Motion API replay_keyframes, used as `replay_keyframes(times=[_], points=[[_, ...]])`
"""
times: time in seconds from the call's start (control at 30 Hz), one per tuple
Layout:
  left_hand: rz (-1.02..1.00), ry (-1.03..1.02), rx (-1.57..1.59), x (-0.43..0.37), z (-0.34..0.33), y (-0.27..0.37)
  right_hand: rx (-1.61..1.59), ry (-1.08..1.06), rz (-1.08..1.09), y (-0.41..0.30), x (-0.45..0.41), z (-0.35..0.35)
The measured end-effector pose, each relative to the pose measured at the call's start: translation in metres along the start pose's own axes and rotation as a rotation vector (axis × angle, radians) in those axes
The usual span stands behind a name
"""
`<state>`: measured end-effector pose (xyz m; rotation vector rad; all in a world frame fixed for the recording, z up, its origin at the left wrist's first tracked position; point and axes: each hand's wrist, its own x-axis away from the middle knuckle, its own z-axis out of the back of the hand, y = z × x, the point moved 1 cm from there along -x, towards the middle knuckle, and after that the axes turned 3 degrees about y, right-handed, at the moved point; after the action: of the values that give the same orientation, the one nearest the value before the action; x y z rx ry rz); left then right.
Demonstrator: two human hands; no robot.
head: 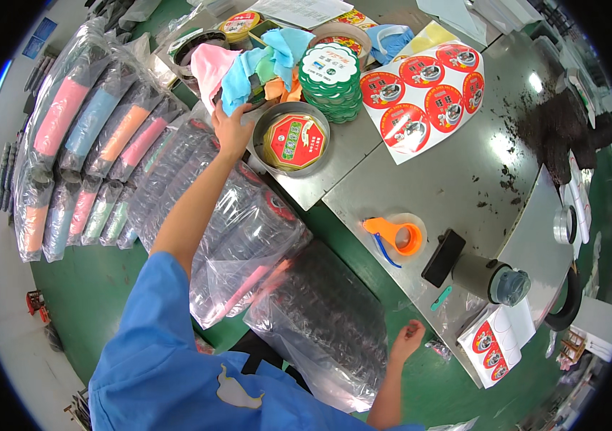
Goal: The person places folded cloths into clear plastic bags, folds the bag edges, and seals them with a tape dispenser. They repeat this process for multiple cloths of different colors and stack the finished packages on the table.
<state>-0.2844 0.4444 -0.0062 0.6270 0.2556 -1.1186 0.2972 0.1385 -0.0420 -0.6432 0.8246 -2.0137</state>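
Observation:
My left hand [232, 129] reaches to the edge of a dark round container holding pieces of blue cloth [238, 75] and pink cloth [211, 67]. Its fingertips are at the container's near rim; whether they grip anything is hard to tell. Just right of it stands a round tin [291, 139] with red octagonal labels inside. Behind the tin rises a stack of green-edged scalloped cards [332, 81]. My right hand [407, 338] hangs low beside the metal table [392, 188], its fingers curled, with nothing visible in it. Below lies a clear plastic bag of dark rolls [322, 318].
Bagged dark rolls with coloured bands [63, 116] line the left. On the table lie red round sticker sheets [424, 102], an orange tape dispenser [405, 240], a black phone [444, 257], a grey-green bottle [473, 275] and a teal cutter [441, 298]. Dark crumbs are scattered at the right.

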Motion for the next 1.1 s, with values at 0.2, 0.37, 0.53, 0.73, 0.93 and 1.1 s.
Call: replay_keyframes(times=[0.2,0.37,0.53,0.73,0.93,1.1], points=[[0.065,-0.185,0.016,-0.056,-0.017,-0.021,0.006,-0.146,0.026,-0.023,0.034,-0.017],[0.054,-0.029,0.429,-0.080,-0.003,-0.012,-0.008,-0.193,-0.025,-0.038,0.043,-0.024],[0.269,-0.184,0.831,-0.103,0.014,0.004,-0.068,-0.247,-0.023,-0.047,0.054,-0.037],[0.636,-0.108,1.519,-0.152,0.066,0.002,-0.096,-0.337,-0.020,-0.070,0.063,-0.048],[0.271,-0.378,1.251,-0.090,0.197,0.106,-0.486,-0.378,-0.103,-0.144,0.052,-0.062],[-0.329,-0.949,0.849,0.084,0.235,0.166,-1.310,-1.146,-0.452,-0.250,0.055,-0.091]])
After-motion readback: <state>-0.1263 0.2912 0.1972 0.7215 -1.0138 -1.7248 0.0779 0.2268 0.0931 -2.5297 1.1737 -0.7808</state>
